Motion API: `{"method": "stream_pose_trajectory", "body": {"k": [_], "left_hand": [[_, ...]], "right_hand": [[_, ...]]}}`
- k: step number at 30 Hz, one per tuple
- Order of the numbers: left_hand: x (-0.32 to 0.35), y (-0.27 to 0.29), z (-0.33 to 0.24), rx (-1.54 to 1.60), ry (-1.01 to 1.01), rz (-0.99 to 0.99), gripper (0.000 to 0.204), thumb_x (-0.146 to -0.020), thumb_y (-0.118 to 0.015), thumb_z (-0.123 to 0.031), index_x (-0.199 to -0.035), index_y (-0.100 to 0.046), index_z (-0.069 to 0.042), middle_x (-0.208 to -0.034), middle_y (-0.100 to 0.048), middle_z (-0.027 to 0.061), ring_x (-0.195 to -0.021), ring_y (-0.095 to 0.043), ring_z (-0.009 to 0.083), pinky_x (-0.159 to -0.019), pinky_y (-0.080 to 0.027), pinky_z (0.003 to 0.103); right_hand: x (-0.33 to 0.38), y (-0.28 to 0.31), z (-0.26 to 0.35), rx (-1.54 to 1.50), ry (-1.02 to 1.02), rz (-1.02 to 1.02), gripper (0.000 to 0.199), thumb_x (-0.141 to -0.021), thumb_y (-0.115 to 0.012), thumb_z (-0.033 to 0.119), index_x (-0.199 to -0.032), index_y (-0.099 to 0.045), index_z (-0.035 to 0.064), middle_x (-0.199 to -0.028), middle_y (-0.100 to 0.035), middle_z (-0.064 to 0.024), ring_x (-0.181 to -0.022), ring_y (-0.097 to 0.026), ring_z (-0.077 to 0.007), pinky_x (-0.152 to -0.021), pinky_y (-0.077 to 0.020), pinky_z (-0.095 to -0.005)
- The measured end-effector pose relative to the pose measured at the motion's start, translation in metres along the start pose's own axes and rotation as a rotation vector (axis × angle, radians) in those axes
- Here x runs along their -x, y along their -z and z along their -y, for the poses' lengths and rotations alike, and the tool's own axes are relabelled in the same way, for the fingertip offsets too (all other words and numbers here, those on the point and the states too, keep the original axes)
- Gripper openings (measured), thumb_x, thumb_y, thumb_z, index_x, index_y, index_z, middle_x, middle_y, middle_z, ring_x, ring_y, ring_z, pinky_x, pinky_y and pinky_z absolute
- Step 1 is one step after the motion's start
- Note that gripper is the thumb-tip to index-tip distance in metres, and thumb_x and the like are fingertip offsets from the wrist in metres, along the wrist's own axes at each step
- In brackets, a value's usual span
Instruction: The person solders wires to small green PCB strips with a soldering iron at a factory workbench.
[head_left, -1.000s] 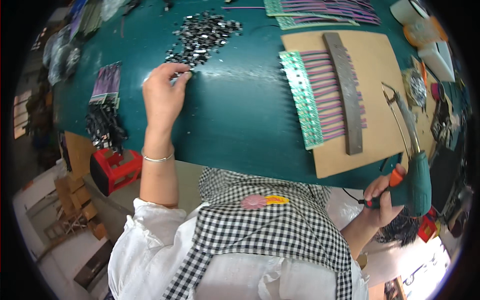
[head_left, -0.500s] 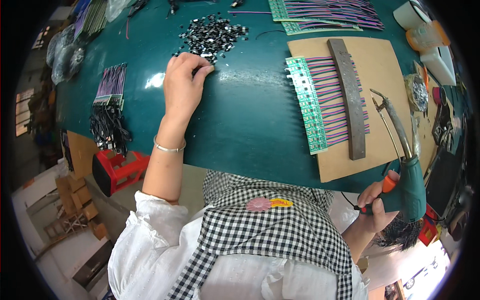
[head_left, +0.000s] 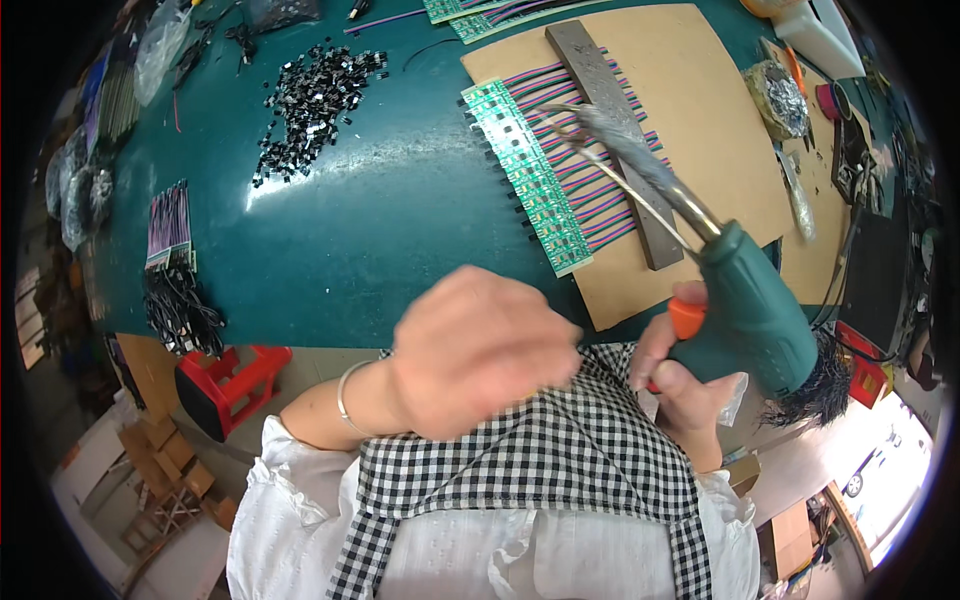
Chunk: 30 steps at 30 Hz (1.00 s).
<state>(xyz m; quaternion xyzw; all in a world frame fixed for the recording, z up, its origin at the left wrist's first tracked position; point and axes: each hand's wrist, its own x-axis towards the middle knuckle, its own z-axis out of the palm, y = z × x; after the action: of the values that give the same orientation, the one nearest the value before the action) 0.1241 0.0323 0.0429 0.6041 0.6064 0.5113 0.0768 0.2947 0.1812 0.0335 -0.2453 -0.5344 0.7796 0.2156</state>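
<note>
My right hand (head_left: 685, 385) grips a green soldering gun (head_left: 755, 310) with an orange trigger; its forked metal tip reaches over the circuit boards. My left hand (head_left: 485, 350) is raised in front of my chest, closed and blurred. Its fingertips are hidden, so what they hold cannot be made out. A strip of green circuit boards (head_left: 530, 175) lies at the left edge of a brown board (head_left: 715, 130). Pink, black and green wires run from the strip under a dark metal bar (head_left: 655, 215). Farther left is a pile of small black parts (head_left: 310, 105).
Finished-looking wire bundles (head_left: 170, 235) with black cables hang at the table's left edge, above a red stool (head_left: 235, 385). More wired green boards (head_left: 480, 20) lie at the far side. A crumpled foil-lined bowl (head_left: 777, 100) and a pink-rimmed spool (head_left: 830, 102) are at right.
My left hand has left the pile of black parts and come back toward my chest. The soldering gun has moved left and up, its tip now over the wired boards. The view has shifted right.
</note>
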Motion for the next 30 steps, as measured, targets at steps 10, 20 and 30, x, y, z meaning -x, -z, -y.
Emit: {"method": "stream_pose_trajectory", "body": {"k": [10, 20, 30], "left_hand": [[-0.002, -0.049, -0.002, -0.197, -0.451, -0.218, 0.025, -0.059, -0.065, 0.001, -0.075, -0.066, -0.018, -0.096, -0.059, -0.0136, -0.083, -0.047, 0.0142, -0.060, -0.038, 0.028], [-0.002, -0.032, -0.003, -0.005, -0.013, 0.053, 0.011, -0.073, -0.073, -0.012, -0.082, -0.067, -0.008, -0.082, -0.064, 0.0019, -0.072, -0.056, 0.0166, -0.058, -0.043, 0.029], [0.010, -0.032, -0.002, 0.380, 0.310, -0.037, 0.011, -0.076, -0.071, -0.004, -0.085, -0.066, 0.001, -0.072, -0.066, 0.0093, -0.062, -0.065, 0.0207, -0.056, -0.050, 0.030]], "right_hand": [[-0.004, 0.006, 0.007, -0.103, -0.085, 0.409, 0.063, -0.075, -0.064, -0.009, -0.130, -0.035, -0.0049, -0.096, -0.060, -0.0141, -0.078, -0.062, -0.0189, -0.072, -0.0507, -0.0287], [-0.002, -0.006, 0.009, 0.007, -0.102, 0.027, 0.067, -0.066, -0.075, 0.000, -0.121, -0.039, -0.0086, -0.069, -0.058, -0.0097, -0.062, -0.058, -0.0151, -0.056, -0.0473, -0.0230], [-0.005, -0.012, 0.003, 0.270, -0.025, 0.148, 0.062, -0.070, -0.067, -0.009, -0.125, -0.037, -0.0088, -0.112, -0.048, -0.0147, -0.072, -0.059, -0.0153, -0.064, -0.0525, -0.0282]]}}
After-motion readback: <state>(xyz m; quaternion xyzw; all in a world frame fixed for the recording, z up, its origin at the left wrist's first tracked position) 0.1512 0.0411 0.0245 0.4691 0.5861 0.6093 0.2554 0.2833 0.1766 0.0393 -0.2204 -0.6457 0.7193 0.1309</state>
